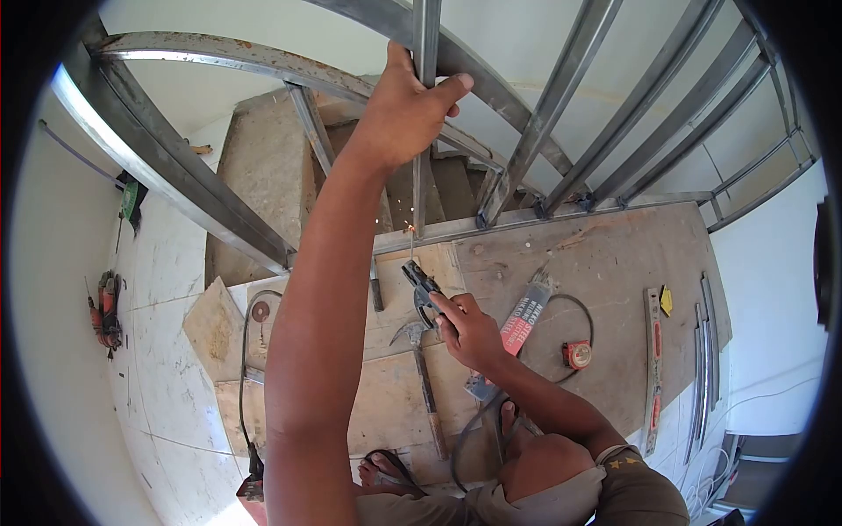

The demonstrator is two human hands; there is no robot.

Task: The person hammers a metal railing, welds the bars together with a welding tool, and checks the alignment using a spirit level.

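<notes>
**Upright metal bar (426, 35) held in a railing, with sparks (410, 228) near its foot**

At far left, a red power tool (107, 311) is seen on the white tiled floor. Nearer the centre, the upright metal bar is clasped by the raised left hand (405, 110), with the thumb to its right; some fingers are hidden. Its lower end is set at the bottom rail (452, 230). Stiffness and some weight are suggested by the bare metal; the smooth faces may be slippery and the foot hot, so the bar is best held well above the sparks, as here.

Just below the sparks, a thin welding electrode (411, 249) is carried by an electrode holder (423, 282), whose handle is wrapped by the right hand (475, 335). The holder is probably light and firm, best gripped by the handle; the electrode is probably brittle and too hot to be touched. Below the holder, a claw hammer (425, 386) is laid on the boards.

Farther right, a NIKKO STEEL packet (524, 320), partly covered by the right forearm, is followed by a tape measure (576, 354) and a spirit level (653, 368).
</notes>
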